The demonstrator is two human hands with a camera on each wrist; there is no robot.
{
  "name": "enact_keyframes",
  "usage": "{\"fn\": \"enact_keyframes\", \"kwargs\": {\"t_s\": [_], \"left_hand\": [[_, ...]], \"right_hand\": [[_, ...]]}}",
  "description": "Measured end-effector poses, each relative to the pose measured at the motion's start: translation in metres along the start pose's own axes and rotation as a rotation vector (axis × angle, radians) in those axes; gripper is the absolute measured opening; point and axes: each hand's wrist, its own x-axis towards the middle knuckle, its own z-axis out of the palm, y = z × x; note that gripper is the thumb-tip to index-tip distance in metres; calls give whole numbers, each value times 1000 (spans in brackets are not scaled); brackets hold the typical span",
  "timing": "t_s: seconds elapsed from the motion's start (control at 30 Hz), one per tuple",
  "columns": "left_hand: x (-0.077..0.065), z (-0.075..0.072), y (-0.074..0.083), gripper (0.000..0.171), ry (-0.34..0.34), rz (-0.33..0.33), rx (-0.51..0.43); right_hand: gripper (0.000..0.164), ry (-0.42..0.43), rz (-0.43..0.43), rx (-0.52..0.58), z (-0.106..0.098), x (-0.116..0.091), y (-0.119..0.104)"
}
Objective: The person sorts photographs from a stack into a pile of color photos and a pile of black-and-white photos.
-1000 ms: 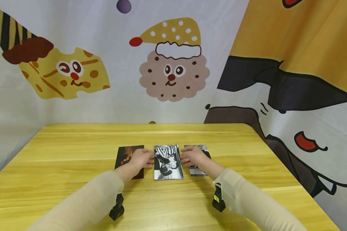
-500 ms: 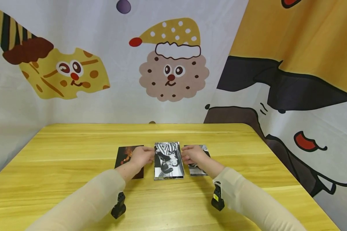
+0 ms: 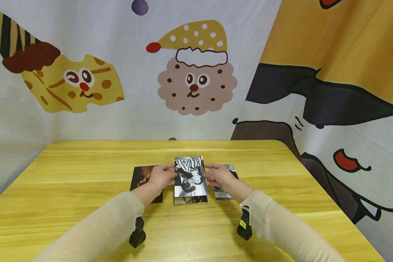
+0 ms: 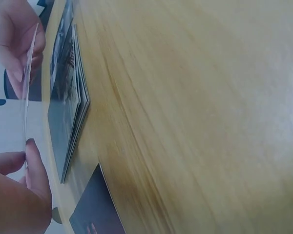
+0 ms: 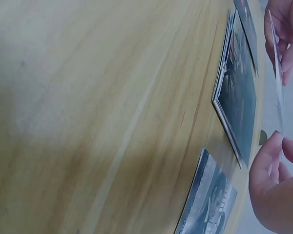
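Observation:
A black-and-white photo card (image 3: 190, 178) is raised above a small stack of cards (image 3: 191, 200) in the middle of the table. My left hand (image 3: 162, 175) pinches its left edge between thumb and fingers. On the opposite edge, my right hand (image 3: 218, 176) pinches it the same way. Both wrist views show the lifted card (image 4: 27, 97) edge-on and apart from the stack (image 5: 240, 92) below. A dark card (image 3: 139, 178) with an orange figure lies partly under my left hand. Another black-and-white card (image 3: 224, 194) lies partly hidden beneath my right hand.
The wooden table (image 3: 85, 160) reaches back to a hanging cloth (image 3: 134, 123) printed with cartoon figures. The cards to the left and right lie flat, close on either side of the stack.
The black-and-white card has risen off the stack between both hands, shifting upward in the head view and uncovering a card under it. The side cards have stayed put.

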Motion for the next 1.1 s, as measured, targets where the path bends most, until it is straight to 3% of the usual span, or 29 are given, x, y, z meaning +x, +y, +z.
{"fn": "enact_keyframes", "kwargs": {"t_s": [0.3,0.5,1.1], "left_hand": [[4,1,0,44,10,-18,3],[3,3,5,45,7,-31,-15],[4,21,16,43,8,-21,-24]], "right_hand": [[48,9,-6,21,-3,-2,-3],[48,25,-3,-24,-6,-4,-5],[48,15,-48,-34,-26,-9,-6]]}}
